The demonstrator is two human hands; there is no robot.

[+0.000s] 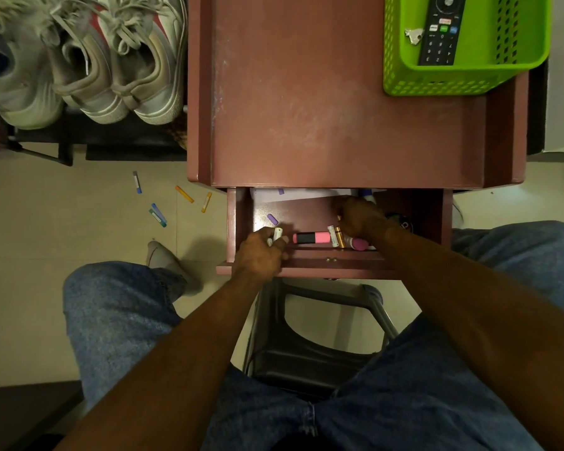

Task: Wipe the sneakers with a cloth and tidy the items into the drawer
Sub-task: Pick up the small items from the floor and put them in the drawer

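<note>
Drawer (238, 219): one pink highlighter (310, 237).

I am reading only the digits on the remote control (441, 29) lying in the green basket (521, 65): 1, 2 and 3 are showing on its bottom keys. Its coloured buttons and the drawer items are showing nothing I can read.

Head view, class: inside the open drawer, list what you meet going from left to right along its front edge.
Left hand holding a small white tube → pink highlighter → white battery → gold battery → right hand.
</note>
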